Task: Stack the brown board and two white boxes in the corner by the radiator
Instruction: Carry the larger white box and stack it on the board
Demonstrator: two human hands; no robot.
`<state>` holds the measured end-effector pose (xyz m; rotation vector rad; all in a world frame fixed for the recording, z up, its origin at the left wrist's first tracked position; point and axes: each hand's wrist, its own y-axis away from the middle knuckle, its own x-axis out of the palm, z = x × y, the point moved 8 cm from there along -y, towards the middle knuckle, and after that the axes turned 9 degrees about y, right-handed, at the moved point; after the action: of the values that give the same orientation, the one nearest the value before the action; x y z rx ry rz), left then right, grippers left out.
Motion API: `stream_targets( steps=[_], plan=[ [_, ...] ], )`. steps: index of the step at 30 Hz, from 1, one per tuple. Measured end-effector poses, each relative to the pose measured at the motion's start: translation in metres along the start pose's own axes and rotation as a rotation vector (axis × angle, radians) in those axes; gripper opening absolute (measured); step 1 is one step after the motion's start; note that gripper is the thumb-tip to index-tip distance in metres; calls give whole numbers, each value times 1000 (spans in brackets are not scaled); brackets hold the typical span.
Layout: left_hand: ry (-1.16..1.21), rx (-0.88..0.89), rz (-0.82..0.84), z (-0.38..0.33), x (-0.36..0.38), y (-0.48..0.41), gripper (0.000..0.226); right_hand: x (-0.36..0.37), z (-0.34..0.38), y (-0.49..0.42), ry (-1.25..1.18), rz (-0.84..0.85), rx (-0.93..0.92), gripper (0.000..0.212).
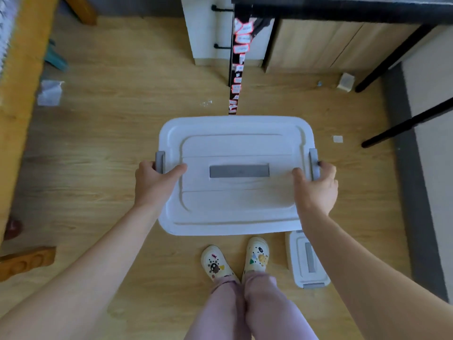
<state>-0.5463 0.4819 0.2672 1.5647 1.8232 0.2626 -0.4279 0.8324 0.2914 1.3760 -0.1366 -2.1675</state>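
A large white rectangular plastic box [235,175] with rounded corners is held level above the pale wood-grain laminate floor [117,133], in front of the person's legs. The left hand [154,185] is clamped on the box's left edge: the thumb is laid flat on the lid, and the fingers are curled down around the side just beside the small grey latch [160,161]. The right hand [316,190] is closed on the right edge in the same manner, thumb on top of the lid and fingers wrapped over the side next to the grey latch [313,163] there. The lid is smooth and matte, moulded with raised stepped panels, and a flat grey rectangular handle [239,171] is recessed at its centre.

A second, smaller white plastic box [306,260] with grey handle and latch is seen on the floor to the right of the cream clog shoes [235,260], partly hidden by the right forearm. A thin upright black panel with red-and-white stickers [236,69] is seen edge-on beyond the held box, beside a white cabinet [203,33]. Black metal legs [402,123] of a dark surface are seen at the upper right, above a grey strip along the floor.
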Motion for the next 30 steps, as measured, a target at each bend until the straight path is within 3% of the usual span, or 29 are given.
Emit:
stream_targets(
  steps=[5, 16, 25, 30],
  plan=[
    [-43, 84, 66, -60, -8, 41, 76, -67, 8, 22, -95, -96, 8, 56],
    [-62, 224, 250, -130, 40, 147, 79, -212, -45, 61, -212, -269, 119, 53],
    [-161, 426, 531, -158, 137, 276, 69, -334, -176, 116, -343, -464, 274, 52],
    [-207, 488, 693, -129, 181, 375, 62, -383, -281, 186, -409, -559, 393, 53]
  ],
)
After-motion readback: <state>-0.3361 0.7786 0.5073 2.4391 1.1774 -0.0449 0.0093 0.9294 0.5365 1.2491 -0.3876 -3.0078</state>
